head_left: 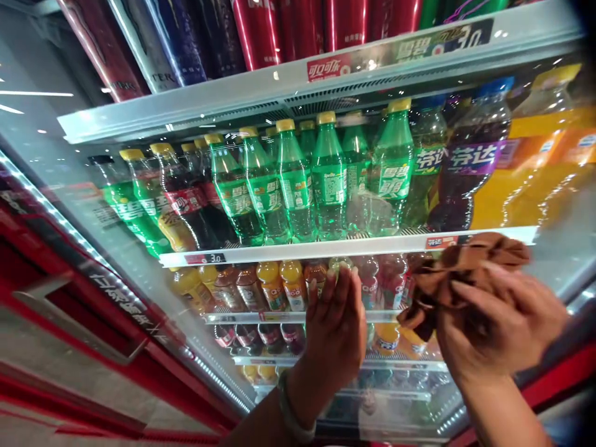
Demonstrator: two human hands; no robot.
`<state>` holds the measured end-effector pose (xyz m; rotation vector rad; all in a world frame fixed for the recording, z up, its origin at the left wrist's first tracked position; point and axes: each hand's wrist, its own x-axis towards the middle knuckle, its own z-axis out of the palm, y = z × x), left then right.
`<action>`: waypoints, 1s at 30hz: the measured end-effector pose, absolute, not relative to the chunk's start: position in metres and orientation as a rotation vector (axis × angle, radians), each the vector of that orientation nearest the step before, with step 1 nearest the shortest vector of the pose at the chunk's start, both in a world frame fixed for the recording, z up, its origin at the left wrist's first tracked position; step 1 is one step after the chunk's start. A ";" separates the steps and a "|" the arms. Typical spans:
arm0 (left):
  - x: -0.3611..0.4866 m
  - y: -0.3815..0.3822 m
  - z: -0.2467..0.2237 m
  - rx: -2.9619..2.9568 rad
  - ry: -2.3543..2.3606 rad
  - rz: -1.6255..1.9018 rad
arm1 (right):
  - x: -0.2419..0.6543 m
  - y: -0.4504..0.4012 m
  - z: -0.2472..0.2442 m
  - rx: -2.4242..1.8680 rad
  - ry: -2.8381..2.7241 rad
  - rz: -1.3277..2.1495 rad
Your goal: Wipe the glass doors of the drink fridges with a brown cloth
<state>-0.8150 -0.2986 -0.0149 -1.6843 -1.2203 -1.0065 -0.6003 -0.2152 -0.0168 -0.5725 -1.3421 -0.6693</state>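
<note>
My left hand, with a pale bangle on its wrist, is raised with its fingers stretched out, palm toward the glass door of a drinks fridge. It looks to be on or very near the glass; I cannot tell whether it touches. Bunched in my right hand is a brown cloth, held up before the right side of the glass. Behind the hands stand shelved drinks, among them green Sprite bottles with yellow caps. Parts of the lower shelves are hidden by both hands.
Cans line the top shelf. Purple and orange soda bottles stand at right, cola at left. White shelf edges carry price tags. A metal handle sits on the red frame at left.
</note>
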 end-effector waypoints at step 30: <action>-0.900 -0.326 -0.026 -1.559 -1.310 -1.071 | -0.687 -0.259 -0.019 -0.604 -1.370 -0.584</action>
